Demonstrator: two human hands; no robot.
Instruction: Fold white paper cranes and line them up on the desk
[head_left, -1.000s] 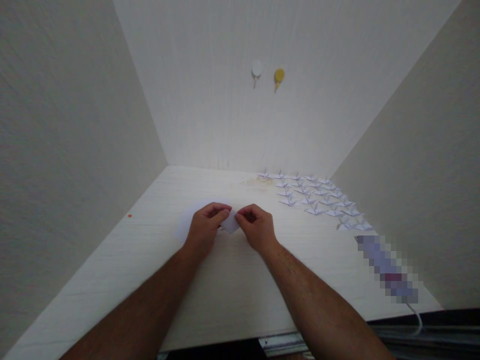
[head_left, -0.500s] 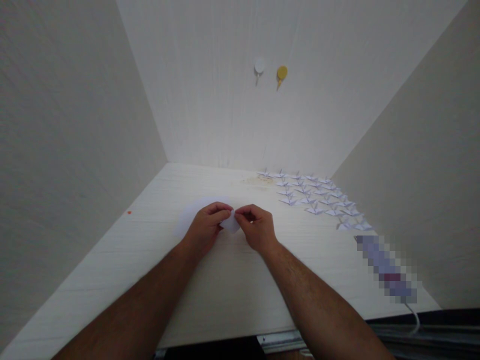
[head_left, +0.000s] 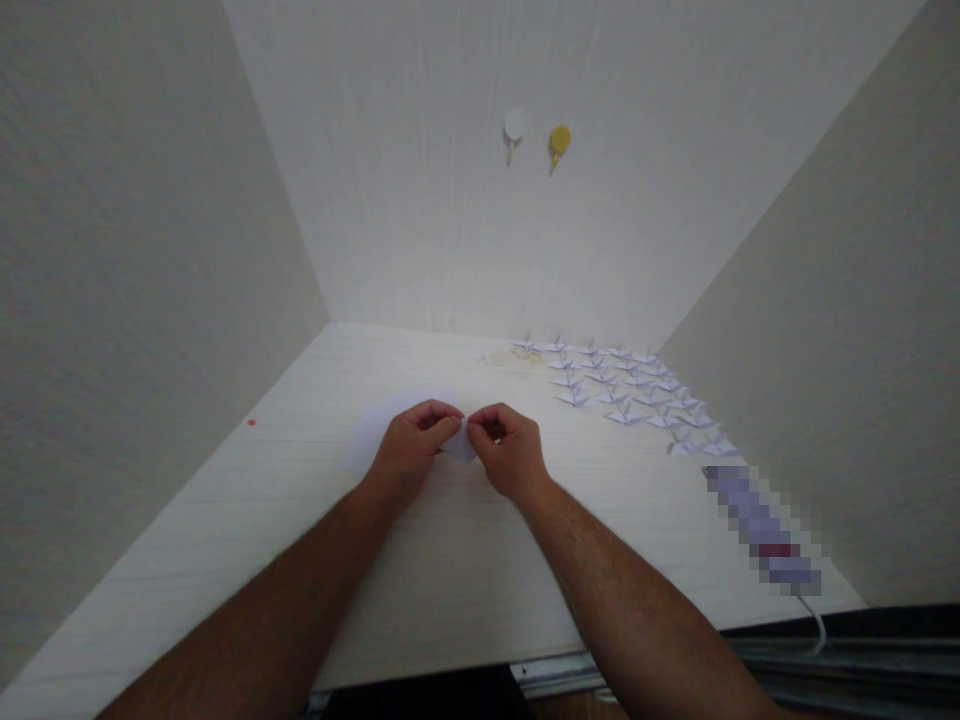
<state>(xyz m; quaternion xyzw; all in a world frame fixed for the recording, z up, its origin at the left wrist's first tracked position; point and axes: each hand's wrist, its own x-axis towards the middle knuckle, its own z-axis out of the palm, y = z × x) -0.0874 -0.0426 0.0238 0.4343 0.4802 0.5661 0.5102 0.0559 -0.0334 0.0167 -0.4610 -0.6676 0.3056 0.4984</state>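
Observation:
A small piece of folded white paper (head_left: 459,446) is held between my two hands above the table. My left hand (head_left: 417,440) pinches its left side with thumb and fingers. On the other side, my right hand (head_left: 510,446) has thumb and forefinger closed at the paper's top right edge. The fingertips of both hands nearly meet there, and they cover part of the folds. Behind my left hand lie pale white paper sheets (head_left: 367,432), partly hidden by that hand.
Several folded paper cranes (head_left: 622,415) stand in rows at the back right of the white table (head_left: 465,580). A blurred-out long object with a white cord (head_left: 817,625) lies near the right edge. Two hooks, one white (head_left: 514,126) and one yellow (head_left: 559,140), are on the back wall.
The view has shifted slightly. Both hands stay pinched on the folded paper in almost the same pose, with only small finger movement.

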